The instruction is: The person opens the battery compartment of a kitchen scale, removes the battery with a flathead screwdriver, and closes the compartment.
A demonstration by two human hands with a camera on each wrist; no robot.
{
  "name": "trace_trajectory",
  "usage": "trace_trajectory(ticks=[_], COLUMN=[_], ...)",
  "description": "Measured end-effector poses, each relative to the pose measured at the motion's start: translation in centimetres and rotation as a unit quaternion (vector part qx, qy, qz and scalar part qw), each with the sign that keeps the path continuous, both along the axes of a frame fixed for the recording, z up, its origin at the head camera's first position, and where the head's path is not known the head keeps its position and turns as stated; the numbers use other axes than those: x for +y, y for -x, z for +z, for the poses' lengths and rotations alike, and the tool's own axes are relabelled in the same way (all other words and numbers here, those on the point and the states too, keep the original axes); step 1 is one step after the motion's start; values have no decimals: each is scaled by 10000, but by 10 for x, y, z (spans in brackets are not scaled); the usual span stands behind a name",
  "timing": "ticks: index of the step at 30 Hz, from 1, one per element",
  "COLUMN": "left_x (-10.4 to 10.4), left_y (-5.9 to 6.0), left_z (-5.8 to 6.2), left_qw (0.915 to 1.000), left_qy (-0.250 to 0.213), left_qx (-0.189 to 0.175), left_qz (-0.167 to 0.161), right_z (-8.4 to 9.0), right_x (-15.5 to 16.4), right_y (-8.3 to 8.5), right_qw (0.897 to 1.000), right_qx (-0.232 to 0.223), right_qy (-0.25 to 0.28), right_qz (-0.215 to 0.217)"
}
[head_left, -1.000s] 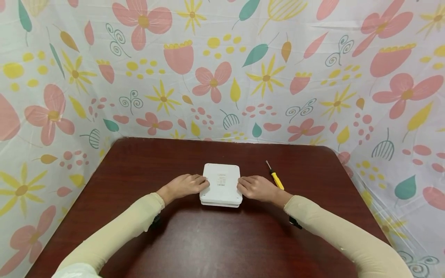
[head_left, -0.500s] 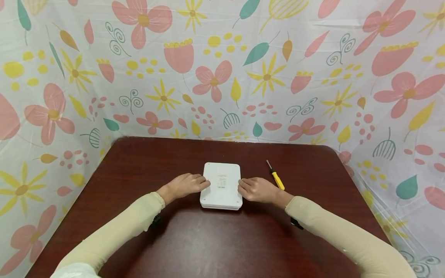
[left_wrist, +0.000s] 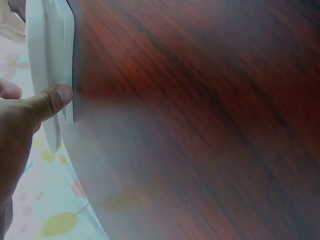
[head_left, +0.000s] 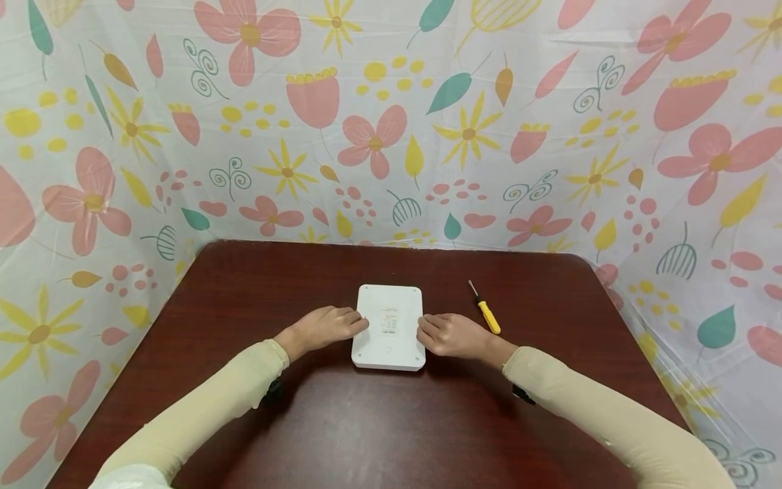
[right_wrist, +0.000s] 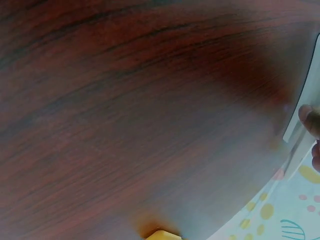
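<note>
1. White and flat, a box with round corners [head_left: 388,346] sits near the middle of the desk, between the two hands. I cannot tell if its bottom touches the wood.
2. I see a small label with tiny print [head_left: 389,321] on its top. The words are too small for me to read. Near each corner there is a little round mark [head_left: 415,291].
3. The left hand [head_left: 325,326] grips the box by its left side. Up close, I see its thumb [left_wrist: 50,101] pressed on the side, where the box has a step in it.
4. The right hand [head_left: 453,335] grips the right side. I see its thumb [right_wrist: 309,119] on that edge too.
5. To the right of the box, a screwdriver with a yellow handle, a black neck and a thin metal rod [head_left: 489,316] lies on the desk. Its tip points away from the person. Its handle is near the right wrist.
6. The desk is shiny, dark red-brown wood [head_left: 391,428].
7. Both arms wear long cream sleeves [head_left: 208,401].
8. Behind the desk, I see a white cloth with pink, yellow and green flowers and leaves [head_left: 427,88].
</note>
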State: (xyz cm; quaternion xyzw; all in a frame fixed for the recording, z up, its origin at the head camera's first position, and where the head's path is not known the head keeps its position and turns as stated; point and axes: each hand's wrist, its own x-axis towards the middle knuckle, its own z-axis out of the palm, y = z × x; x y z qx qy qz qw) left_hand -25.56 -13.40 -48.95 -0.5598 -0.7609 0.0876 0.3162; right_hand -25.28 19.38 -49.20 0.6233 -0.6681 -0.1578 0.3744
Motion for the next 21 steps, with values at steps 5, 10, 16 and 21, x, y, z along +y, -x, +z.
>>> trace_trajectory(ticks=[5,10,16,21], left_x=[-2,-6,-15,-22], left_y=[1,4,11,16], left_z=[1,4,8,12], left_qw=[9998,9995,9885,9761], left_qy=[112,-16,-831,-1267], left_qx=[-103,-266,-1156,-1598], left_qz=[95,176,511,749], right_z=[3,8,18,26], right_x=[0,3,8,15], right_y=[-5,-13,-25,-33], right_qw=[9996,9972,9888,9804], right_qx=[-174,-385,-957,-1381], right_qy=[-53,-122,23,431], right_qz=[-227,-622,-1141,-1340])
